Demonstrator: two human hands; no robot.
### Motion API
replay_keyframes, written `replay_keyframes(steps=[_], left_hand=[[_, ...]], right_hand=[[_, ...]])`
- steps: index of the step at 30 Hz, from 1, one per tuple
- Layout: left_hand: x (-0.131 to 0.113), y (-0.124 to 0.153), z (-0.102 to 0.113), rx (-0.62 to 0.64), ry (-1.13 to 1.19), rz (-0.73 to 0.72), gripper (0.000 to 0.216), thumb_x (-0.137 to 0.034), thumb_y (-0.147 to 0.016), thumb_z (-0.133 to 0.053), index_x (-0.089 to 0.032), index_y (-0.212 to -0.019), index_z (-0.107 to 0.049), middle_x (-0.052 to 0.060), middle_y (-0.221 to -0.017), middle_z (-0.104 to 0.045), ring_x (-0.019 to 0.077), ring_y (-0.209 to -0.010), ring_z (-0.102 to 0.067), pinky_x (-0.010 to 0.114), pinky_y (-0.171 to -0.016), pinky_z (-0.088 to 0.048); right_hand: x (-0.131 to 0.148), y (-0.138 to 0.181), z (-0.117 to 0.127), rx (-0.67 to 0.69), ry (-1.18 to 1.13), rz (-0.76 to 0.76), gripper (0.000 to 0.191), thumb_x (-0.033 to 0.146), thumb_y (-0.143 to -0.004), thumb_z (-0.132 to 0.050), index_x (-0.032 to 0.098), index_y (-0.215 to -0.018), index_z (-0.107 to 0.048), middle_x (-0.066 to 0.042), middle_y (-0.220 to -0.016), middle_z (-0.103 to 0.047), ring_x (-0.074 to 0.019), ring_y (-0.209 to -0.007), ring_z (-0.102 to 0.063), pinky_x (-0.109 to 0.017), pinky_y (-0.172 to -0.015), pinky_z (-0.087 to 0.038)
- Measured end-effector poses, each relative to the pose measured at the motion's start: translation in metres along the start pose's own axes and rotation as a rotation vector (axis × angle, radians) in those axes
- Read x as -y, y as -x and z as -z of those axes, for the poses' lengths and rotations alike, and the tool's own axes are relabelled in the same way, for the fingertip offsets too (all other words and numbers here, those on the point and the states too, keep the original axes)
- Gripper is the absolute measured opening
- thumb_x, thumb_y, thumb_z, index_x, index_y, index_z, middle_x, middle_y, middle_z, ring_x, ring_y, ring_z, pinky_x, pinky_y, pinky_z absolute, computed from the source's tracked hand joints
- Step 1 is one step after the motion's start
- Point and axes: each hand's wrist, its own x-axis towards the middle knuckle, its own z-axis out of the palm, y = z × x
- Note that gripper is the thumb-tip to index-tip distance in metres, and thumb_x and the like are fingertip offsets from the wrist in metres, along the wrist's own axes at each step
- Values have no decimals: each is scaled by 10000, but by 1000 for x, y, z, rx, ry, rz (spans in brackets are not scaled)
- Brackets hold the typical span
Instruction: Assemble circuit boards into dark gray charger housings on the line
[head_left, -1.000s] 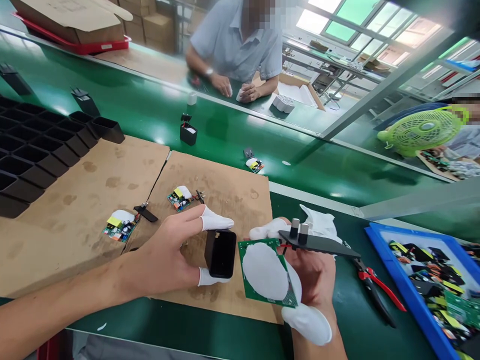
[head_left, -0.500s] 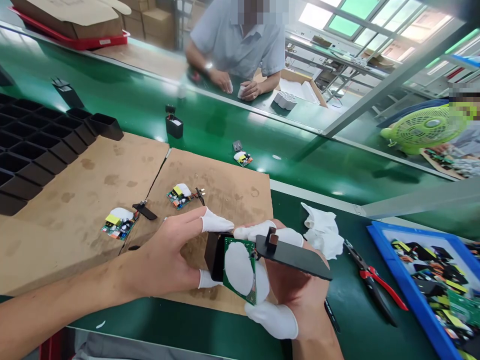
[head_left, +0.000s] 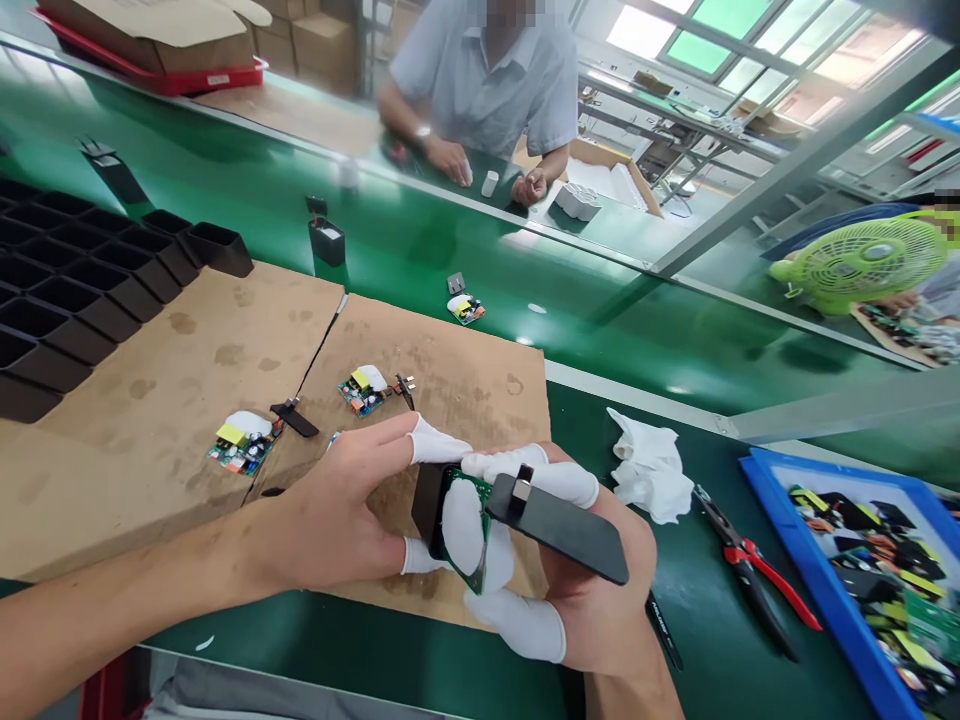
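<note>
My left hand [head_left: 330,510], with white finger cots on thumb and forefinger, pinches a small black plastic housing [head_left: 425,495] by its sides. My right hand [head_left: 592,580], also in finger cots, grips a green circuit board [head_left: 469,520] with a white pad on it, joined to a black cover plate [head_left: 562,525] that carries two metal prongs. The board's edge sits partly inside the housing's open mouth. Both hands hover over the near edge of a brown cardboard sheet [head_left: 442,380].
Two more circuit boards [head_left: 240,445] [head_left: 364,390] lie on the cardboard; black housings [head_left: 67,290] are stacked at left. A white cloth [head_left: 649,465], red-handled pliers [head_left: 750,575] and a blue bin of boards [head_left: 870,560] are at right. Another person sits across the green conveyor [head_left: 420,260], where parts ride.
My right hand has brought the board and plate leftward and tilted them, so the board now enters the housing. Parts on the conveyor have drifted left.
</note>
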Motion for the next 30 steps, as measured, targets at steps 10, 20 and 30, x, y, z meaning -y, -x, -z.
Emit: replay_keyframes(steps=[10,20,30], left_hand=[[2,3,-1,-6,20,-16,463,-117,-822,-886,-225,-1258,-773,42,-1101,-792,219,-967,-764,315,-819,-611],[2,2,-1,-13,40,-24,470,-118,-824,-878,-227,-1268,-767,9,-1053,-769,180,-920,-728,282,-825,-594],[6,5,-1,-5,-8,12,451,-110,-771,-899,-217,-1185,-754,14,-1029,-767,193,-895,-697,300,-784,-559]], right_hand=[[-3,-3,1,11,71,50,699,336,-660,-1109,360,-1285,-798,-73,-1212,-845,-405,-1130,-826,-535,-954,-730],[-5,-2,2,35,97,69,719,316,-708,-1086,365,-1356,-778,-70,-1229,-835,-373,-1083,-821,-475,-838,-726],[1,-8,-2,78,237,56,716,264,-720,-1080,324,-1368,-780,-111,-1309,-755,-329,-1134,-753,-473,-954,-687]])
